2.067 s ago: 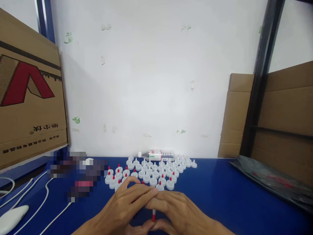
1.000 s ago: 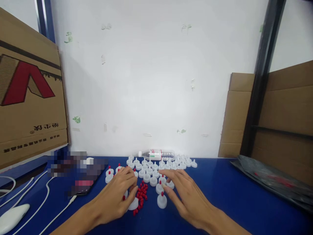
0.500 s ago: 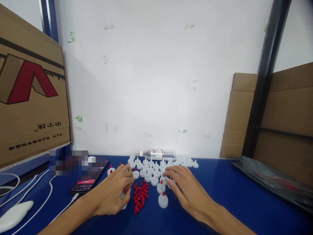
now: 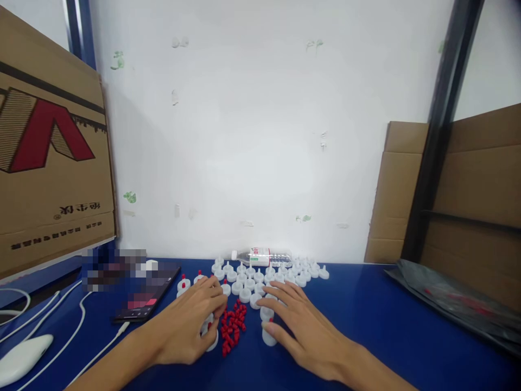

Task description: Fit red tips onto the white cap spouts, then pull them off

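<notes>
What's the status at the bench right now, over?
Left hand resting on a white cap beside the red plug pile. Right hand fingers on another white cap. Water bottle lying behind the rows.

I see my left hand [image 4: 188, 325] reaching in from the lower left on a bare forearm, palm down, its fingers [image 4: 212, 297] curled inward with the tips bunched low near the worktop. My right hand [image 4: 303, 328] comes in from the lower right, also palm down, flatter and more spread, with the thumb angled inward toward the left hand. Both wrists sit low, the two hands close together but not touching; whether either hand grips anything, I cannot tell.
</notes>
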